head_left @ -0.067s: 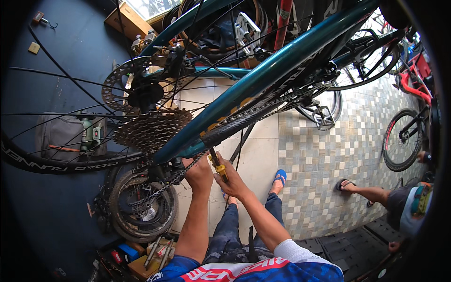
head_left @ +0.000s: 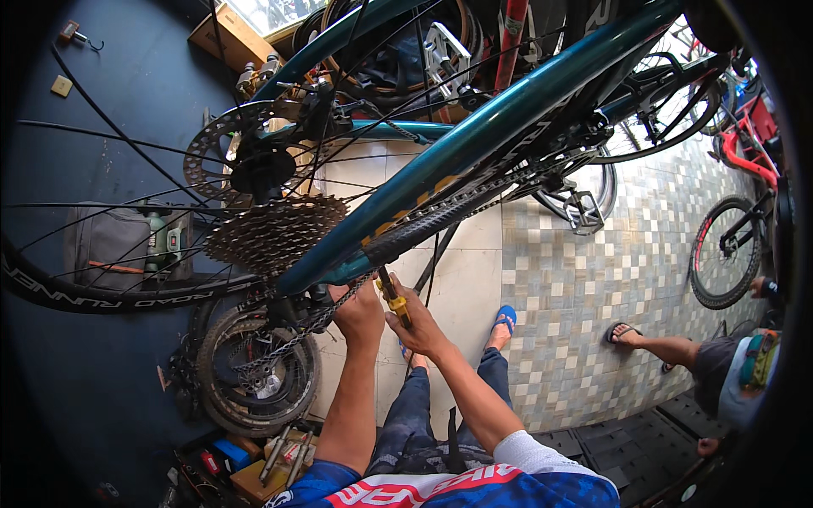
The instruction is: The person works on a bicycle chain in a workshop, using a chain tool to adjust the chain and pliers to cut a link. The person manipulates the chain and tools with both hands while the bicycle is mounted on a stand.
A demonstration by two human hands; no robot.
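Observation:
A teal bicycle frame (head_left: 474, 131) slants across the view, with its rear cassette (head_left: 275, 233) and disc rotor (head_left: 203, 152) at left. Below the frame's rear end, the chain (head_left: 318, 323) runs down past the rear derailleur (head_left: 292, 306). My left hand (head_left: 360, 313) is raised beside the derailleur, closed; its fingertips are hidden behind the chain and frame. Close on its right, my right hand (head_left: 415, 326) grips a yellow-handled tool that looks like pliers (head_left: 393, 298). The tool's dark tip points up toward the underside of the chainstay.
A loose wheel (head_left: 258, 372) lies at lower left, above a box of tools (head_left: 267, 466). A grey bag (head_left: 110, 241) stands by the dark wall. At right are another person's leg (head_left: 669, 343) and a red bicycle (head_left: 749, 148). A dark cable (head_left: 436, 262) hangs near my right hand.
My hands and the tool hold nearly the same place. At the right edge, the other person's hand has shifted slightly.

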